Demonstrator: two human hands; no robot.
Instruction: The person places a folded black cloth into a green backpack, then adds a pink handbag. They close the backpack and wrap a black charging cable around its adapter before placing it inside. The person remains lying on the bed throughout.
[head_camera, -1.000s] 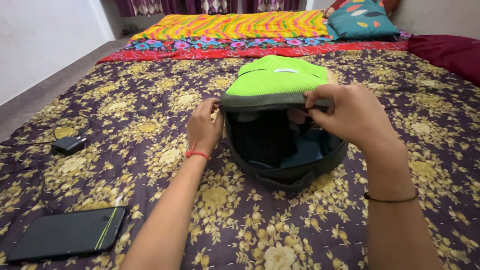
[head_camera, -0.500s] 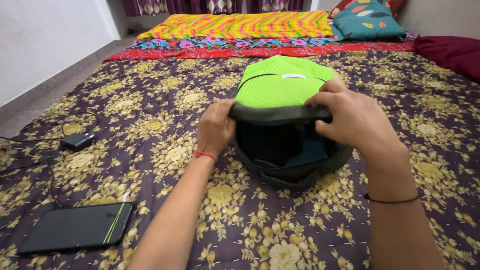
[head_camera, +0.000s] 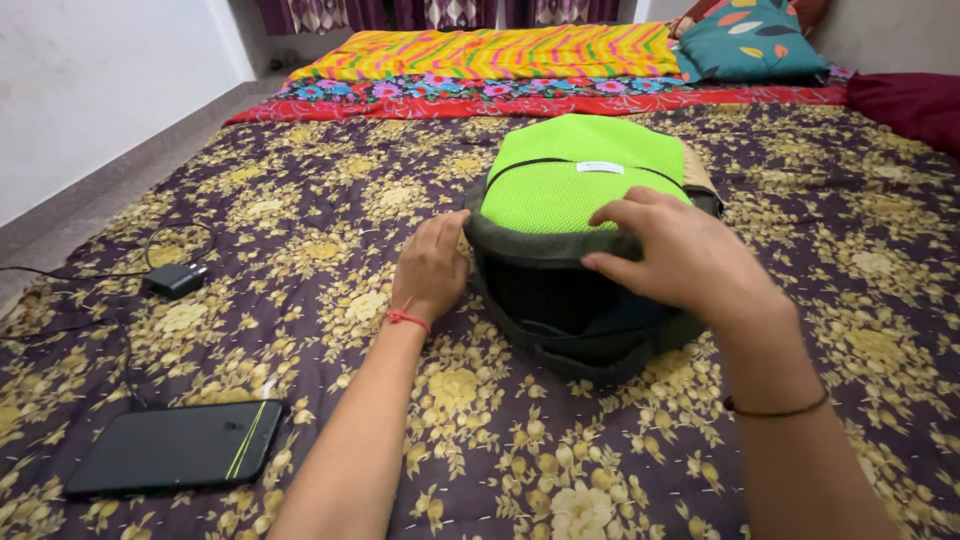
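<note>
Now your right hand (head_camera: 680, 260) has slid across top of green-and-grey backpack (head_camera: 580, 190), fingers spread, pressing flap; left hand (head_camera: 432, 268) steadies left rim. Bag mid-bed (head_camera: 300, 220), mouth still open. Phone (head_camera: 175, 447) near left.

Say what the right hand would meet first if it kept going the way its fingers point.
The right hand points left along the green backpack's dark rim; carried on, it would probably reach the left hand at that rim, though depth is unclear.
</note>
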